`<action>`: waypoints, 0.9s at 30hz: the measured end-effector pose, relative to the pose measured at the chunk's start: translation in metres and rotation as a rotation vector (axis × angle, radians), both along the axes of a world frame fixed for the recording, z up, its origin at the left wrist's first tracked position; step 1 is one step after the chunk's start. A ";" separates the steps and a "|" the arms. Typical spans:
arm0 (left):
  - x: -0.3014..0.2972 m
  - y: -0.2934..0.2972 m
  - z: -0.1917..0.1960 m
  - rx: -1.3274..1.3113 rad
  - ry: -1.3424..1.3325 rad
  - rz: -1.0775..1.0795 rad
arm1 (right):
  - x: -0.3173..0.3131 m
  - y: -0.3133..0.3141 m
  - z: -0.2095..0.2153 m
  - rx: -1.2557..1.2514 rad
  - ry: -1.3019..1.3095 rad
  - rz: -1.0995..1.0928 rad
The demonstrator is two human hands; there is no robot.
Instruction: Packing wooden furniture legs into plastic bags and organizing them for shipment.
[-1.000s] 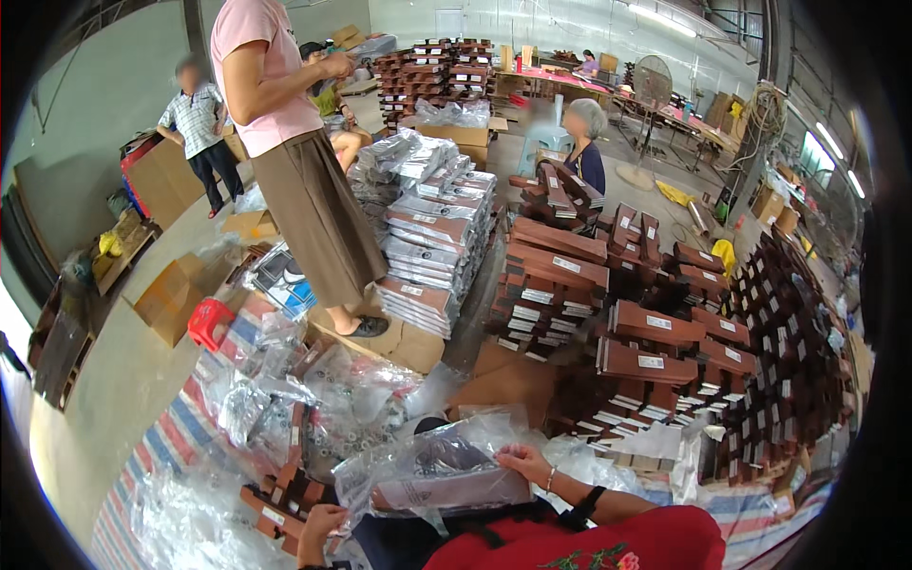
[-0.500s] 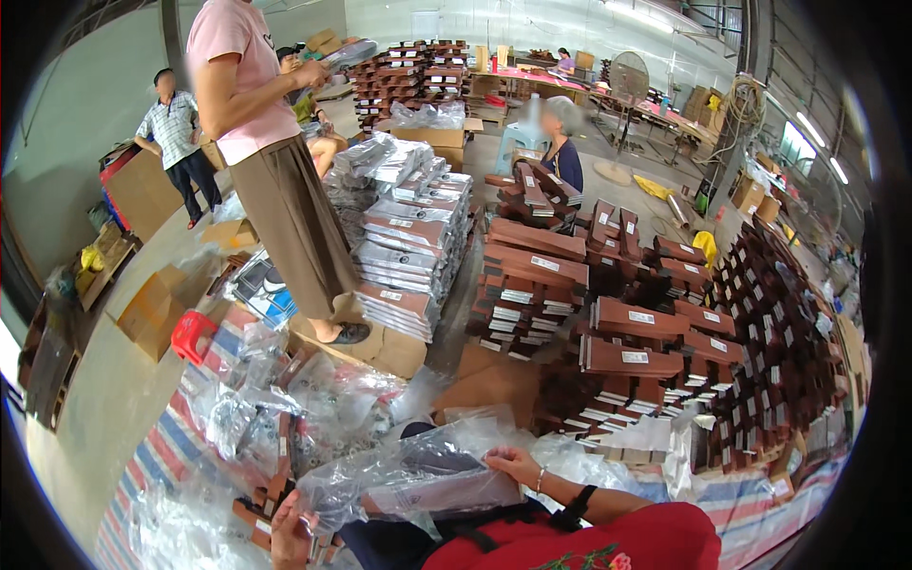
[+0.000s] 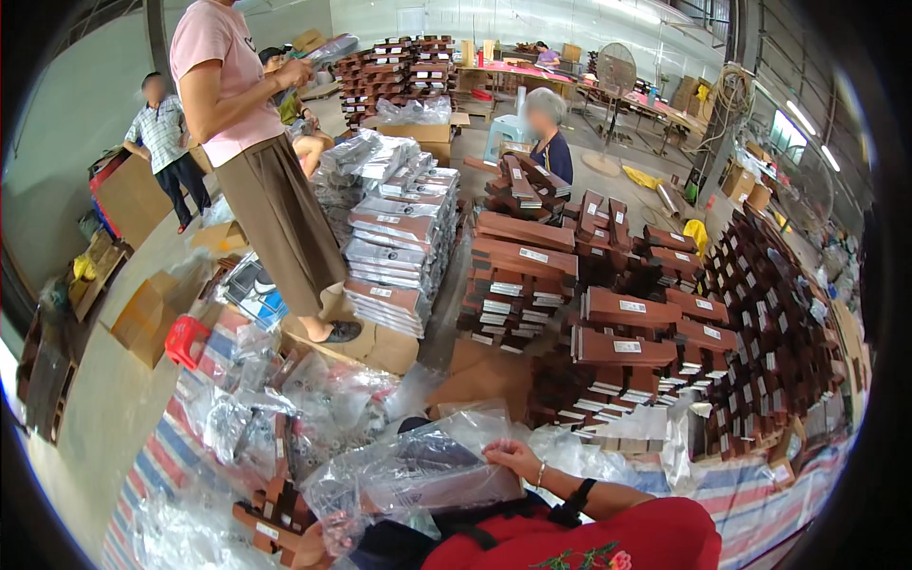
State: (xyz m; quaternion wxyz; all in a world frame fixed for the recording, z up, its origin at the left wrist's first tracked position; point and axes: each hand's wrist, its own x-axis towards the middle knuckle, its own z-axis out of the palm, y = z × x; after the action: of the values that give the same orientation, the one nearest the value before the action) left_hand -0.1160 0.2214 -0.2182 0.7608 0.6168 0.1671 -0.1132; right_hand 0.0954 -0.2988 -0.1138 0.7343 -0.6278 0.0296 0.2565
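Observation:
Across my lap lies a clear plastic bag (image 3: 418,456) with a flat reddish-brown board (image 3: 446,488) inside it. My right hand (image 3: 516,460) is closed, pinching the bag's upper edge near the board's right end. At the bag's lower left end, my left hand (image 3: 321,540) has its fingers closed on the film, partly veiled by the plastic. Beside the left hand, several dark brown wooden pieces (image 3: 275,521) with a white label lie on the striped sheet.
Loose clear bags (image 3: 332,404) cover the striped sheet (image 3: 142,465) ahead and left. Stacks of brown boards (image 3: 622,347) stand ahead right; a wrapped stack (image 3: 394,242) stands ahead. A person in pink (image 3: 256,142) stands close by on cardboard. A red stool (image 3: 186,342) is left.
My left hand has shifted right and slightly down along the bag's end. The right hand stays on the bag's edge. The view has tilted a little, shifting the surroundings left.

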 end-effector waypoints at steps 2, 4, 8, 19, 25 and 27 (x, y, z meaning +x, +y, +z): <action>-0.004 0.001 -0.013 0.487 -0.008 -0.064 | -0.001 -0.001 0.003 0.008 0.002 0.002; -0.007 -0.030 0.021 0.733 -0.006 -0.066 | 0.006 0.003 0.002 0.019 -0.001 0.038; 0.068 -0.098 0.181 0.292 -0.054 0.249 | 0.003 0.000 0.001 -0.028 -0.004 0.076; 0.068 -0.099 0.174 -0.097 0.138 -0.198 | 0.008 -0.004 0.003 0.069 0.010 0.059; 0.102 -0.134 0.210 -0.136 0.041 -0.273 | 0.008 -0.004 0.007 0.015 0.020 0.068; 0.097 -0.137 0.212 -0.153 0.016 -0.297 | 0.004 -0.005 0.010 0.058 -0.003 0.079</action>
State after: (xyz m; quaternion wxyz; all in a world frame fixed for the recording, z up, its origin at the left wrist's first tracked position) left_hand -0.0192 0.0845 -0.0065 0.7790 0.5740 0.0710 -0.2419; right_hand 0.0997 -0.3039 -0.1038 0.7415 -0.6073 -0.0038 0.2854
